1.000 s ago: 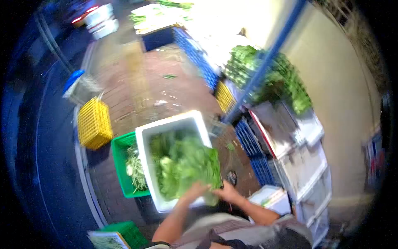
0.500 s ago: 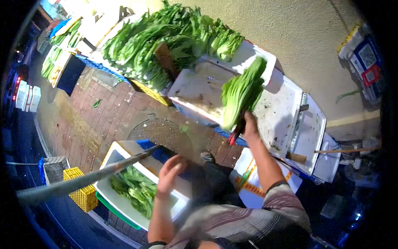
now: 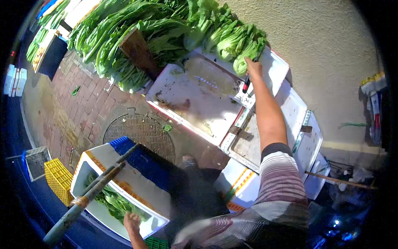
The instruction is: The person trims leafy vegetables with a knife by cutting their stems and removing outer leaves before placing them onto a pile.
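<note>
Brick pavement (image 3: 85, 103), unreadable box label (image 3: 245, 99); right hand (image 3: 254, 69) is clamped on a red-black handle (image 3: 246, 85), left hand (image 3: 132, 221)'s at leafy greens (image 3: 117, 204), can't tell if gripping.

Brick pavement (image 3: 62, 93) beside a rough wall (image 3: 315, 54)
You have a round manhole cover (image 3: 139, 135) set in the pavement, a dark road (image 3: 33, 199) along the pavement's outer edge, and bright light across the pale wall.

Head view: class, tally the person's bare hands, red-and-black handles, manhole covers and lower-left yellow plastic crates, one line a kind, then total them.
Bare hands, left hand and right hand: 2
Red-and-black handle: 1
Manhole cover: 1
Yellow plastic crate: 1
Total: 5
</note>
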Motion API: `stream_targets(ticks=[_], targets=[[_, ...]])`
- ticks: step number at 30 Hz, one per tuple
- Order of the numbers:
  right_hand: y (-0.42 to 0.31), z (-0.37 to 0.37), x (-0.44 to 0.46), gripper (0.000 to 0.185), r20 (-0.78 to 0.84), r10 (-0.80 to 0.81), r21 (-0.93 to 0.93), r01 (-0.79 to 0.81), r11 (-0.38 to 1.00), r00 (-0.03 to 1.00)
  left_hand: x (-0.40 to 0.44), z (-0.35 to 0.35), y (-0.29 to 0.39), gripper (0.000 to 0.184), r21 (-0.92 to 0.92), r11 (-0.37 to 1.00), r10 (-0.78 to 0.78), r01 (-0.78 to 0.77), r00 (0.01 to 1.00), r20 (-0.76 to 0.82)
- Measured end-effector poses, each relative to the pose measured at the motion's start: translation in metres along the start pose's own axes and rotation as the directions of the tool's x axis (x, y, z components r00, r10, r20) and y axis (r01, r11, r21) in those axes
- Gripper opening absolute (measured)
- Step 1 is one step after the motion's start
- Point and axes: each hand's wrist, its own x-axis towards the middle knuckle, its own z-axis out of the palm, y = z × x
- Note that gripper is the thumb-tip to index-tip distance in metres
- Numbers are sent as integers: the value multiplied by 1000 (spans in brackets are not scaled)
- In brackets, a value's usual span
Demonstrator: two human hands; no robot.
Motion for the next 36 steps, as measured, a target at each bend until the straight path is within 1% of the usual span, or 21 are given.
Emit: stream_targets(ticks=[1, 4, 7, 9, 11, 12, 13, 14, 15, 16, 17, 18, 19, 21, 24, 25, 26, 27, 29, 32, 36], targets=[[10, 17, 15, 49, -135, -41, -122, 25, 992, 990, 1, -3, -6, 38, 41, 999, -24, 24, 1000, -19], [-20, -11, -19, 62, -66, -100, -84, 95, 992, 993, 5, -14, -20, 38, 96, 995, -26, 29, 999, -28], [13, 14, 6, 70, -263, -211, -299, 128, 945, 941, 11, -6, -35, 35, 57, 998, 10, -9, 1000, -19], [-12, -5, -23, 81, -32, -115, 12, 115, 993, 993, 5, -4, -33, 32, 41, 999, 24, -25, 999, 36], [-25, -18, -32, 81, -1, 60, -200, -59, 978, 998, -5, 14, -30, 26, 42, 998, 49, -50, 999, 12], [-24, -25, -39, 80, -59, 34, -168, -43, 985, 998, 30, -11, -42, 28, 22, 998, 49, -54, 982, 180], [-22, -28, -41, 79, -90, 7, -139, -19, 990, 996, -7, 20, -28, 32, 32, 998, 50, -54, 992, 113], [-12, -35, -36, 78, -55, 13, -16, -14, 1000, 998, -11, 26, -22, 36, -1, 994, 110, -113, 965, 236], [-3, -43, -33, 77, -20, 20, 108, -18, 994, 1000, -14, 35, -25, 38, 60, 992, 104, -108, 993, 58], [5, -52, -30, 76, 15, 27, 229, -30, 973, 1000, 4, 22, -29, 36, 53, 995, 80, -89, 985, 150], [-1, -70, -34, 65, 130, 8, -2, -8, 1000, 991, -22, 34, -13, 34, 113, 991, 58, -75, 987, 148], [44, -48, -1, 61, 230, -228, 424, 113, 898, 946, -29, 31, -20, 33, 85, 987, 131, -140, 986, 103], [26, -68, -26, 61, 262, -242, 218, 187, 958, 934, -36, 34, -17, 33, 72, 991, 107, -113, 992, 72], [-15, -84, -107, 60, 296, -85, 163, 38, 986, 951, -20, 21, -27, 41, 177, 979, 93, -102, 994, 60], [-25, -103, -232, 55, 593, -323, 150, 292, 944, 738, -14, 9, -38, 40, 253, 954, 149, -163, 986, 71], [-9, -97, -248, 56, 708, -185, 9, 252, 968, 682, -13, 2, -40, 38, 275, 945, 163, -178, 984, 79], [9, -97, -300, 61, 738, -248, 207, 139, 968, 627, 7, -13, -53, 38, 341, 916, 191, -211, 977, 90], [31, -90, -333, 66, 806, -145, 156, 30, 987, 574, 3, -20, -51, 41, 536, 785, 345, -311, 938, 39], [53, -91, -404, 70, 953, 75, -24, -174, 984, 293, 27, -43, -65, 50, 517, 811, 294, -274, 955, 44], [64, -94, -500, 75, 952, 220, -211, -65, 975, 214, 16, -59, -62, 59, 695, 657, 502, -293, 857, -114], [65, -109, -598, 57, 956, 254, -238, -116, 964, 145, 35, -88, -59, 94, 836, 526, 315, -155, 949, -22]])
